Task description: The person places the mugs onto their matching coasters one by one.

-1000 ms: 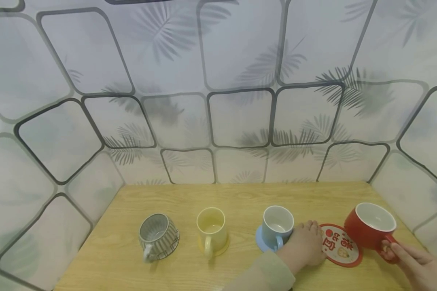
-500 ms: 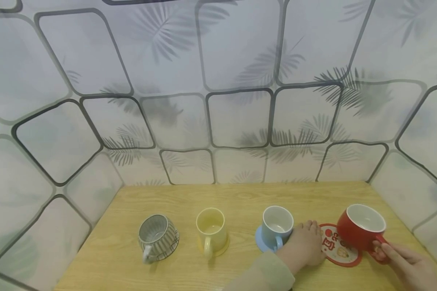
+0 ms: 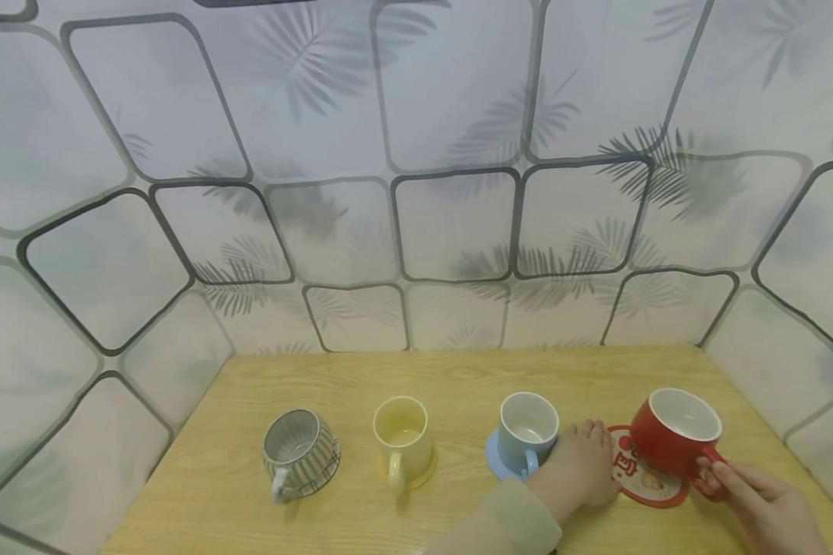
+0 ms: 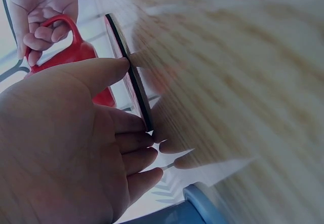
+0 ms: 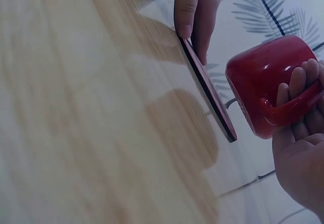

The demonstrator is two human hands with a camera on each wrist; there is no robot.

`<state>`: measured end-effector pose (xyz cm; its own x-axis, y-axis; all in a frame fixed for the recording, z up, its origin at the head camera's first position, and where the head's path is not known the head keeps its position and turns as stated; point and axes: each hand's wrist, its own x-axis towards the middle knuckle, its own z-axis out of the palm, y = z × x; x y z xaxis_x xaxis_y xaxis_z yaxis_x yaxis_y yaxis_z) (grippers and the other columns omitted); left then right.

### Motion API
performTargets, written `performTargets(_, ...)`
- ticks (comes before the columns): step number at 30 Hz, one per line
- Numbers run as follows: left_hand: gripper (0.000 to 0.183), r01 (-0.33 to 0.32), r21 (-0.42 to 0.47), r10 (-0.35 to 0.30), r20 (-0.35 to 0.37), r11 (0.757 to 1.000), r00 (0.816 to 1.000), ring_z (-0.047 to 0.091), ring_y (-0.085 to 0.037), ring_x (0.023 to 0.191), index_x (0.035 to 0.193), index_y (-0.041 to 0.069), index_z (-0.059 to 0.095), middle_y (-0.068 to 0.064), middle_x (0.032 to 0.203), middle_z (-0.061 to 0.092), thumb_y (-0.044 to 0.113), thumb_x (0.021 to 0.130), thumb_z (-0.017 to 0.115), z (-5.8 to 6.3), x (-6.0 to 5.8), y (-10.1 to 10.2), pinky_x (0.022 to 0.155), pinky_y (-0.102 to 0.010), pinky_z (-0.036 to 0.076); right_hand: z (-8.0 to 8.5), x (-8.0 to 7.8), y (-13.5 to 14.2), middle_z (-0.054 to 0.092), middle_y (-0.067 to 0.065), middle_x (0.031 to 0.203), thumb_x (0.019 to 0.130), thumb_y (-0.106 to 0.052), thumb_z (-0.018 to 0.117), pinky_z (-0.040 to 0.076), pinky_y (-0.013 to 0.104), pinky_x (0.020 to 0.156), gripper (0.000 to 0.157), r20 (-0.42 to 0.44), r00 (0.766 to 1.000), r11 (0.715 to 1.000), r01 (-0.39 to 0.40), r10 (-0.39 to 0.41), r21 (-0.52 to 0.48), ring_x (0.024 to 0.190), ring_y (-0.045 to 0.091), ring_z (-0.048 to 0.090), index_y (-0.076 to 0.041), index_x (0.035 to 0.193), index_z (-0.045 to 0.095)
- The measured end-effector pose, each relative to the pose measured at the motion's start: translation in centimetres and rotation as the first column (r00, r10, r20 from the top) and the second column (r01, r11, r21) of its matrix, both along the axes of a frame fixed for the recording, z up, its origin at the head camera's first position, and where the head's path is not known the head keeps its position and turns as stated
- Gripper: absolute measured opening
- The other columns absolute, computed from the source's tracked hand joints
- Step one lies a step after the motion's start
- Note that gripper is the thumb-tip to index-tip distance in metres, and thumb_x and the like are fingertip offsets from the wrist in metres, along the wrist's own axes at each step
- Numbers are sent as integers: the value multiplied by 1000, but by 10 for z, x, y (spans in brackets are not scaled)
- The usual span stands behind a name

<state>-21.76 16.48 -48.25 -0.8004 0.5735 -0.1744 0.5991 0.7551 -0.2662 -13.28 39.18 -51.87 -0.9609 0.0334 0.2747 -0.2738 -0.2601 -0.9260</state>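
Observation:
My right hand [image 3: 757, 501] grips the handle of a red mug [image 3: 673, 432] with a white inside. The mug is tilted above a round red-rimmed coaster [image 3: 635, 489] with printed characters; a gap shows between them in the right wrist view. On the coaster's left side lies my left hand [image 3: 579, 466], with thumb and index finger holding its rim. In the left wrist view, the thumb [image 4: 109, 74] touches the coaster edge [image 4: 132, 82], and the other fingers stretch past it. Close to the left hand's fingers stands a blue-and-white mug [image 3: 530, 424] on a blue coaster [image 3: 501, 461].
Further left, a yellow mug [image 3: 403, 432] stands on a yellow coaster [image 3: 426, 472]. A grey striped mug [image 3: 301, 447] sits at the far left on a checked coaster [image 3: 329, 472]. Patterned cloth [image 3: 458, 231] rises behind the wooden table [image 3: 458, 370] and at both sides.
My right hand has moved left with the red mug, bringing it over the right part of the red coaster. The left hand and other mugs have stayed in place.

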Motion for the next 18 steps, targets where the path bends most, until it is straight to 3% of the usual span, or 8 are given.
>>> performTargets(10, 69, 3, -21, -3, -4, 1000, 1000, 29, 2, 159, 165, 38, 32, 20, 171, 32, 69, 104, 43, 1, 1, 0, 128, -18, 31, -5, -2, -5, 81, 8, 120, 109, 13, 38, 66, 25, 89, 41, -111, 983, 972, -163, 146, -167, 106, 13, 80, 7, 113, 79)
performTargets(18, 69, 7, -23, -8, -6, 1000, 1000, 29, 2, 159, 165, 38, 32, 20, 171, 32, 69, 104, 43, 1, 0, 0, 127, -18, 31, -8, -2, -9, 82, 7, 115, 109, 10, 41, 67, 27, 86, 39, -45, 990, 972, -138, 132, -188, 101, 16, 82, 7, 106, 80)
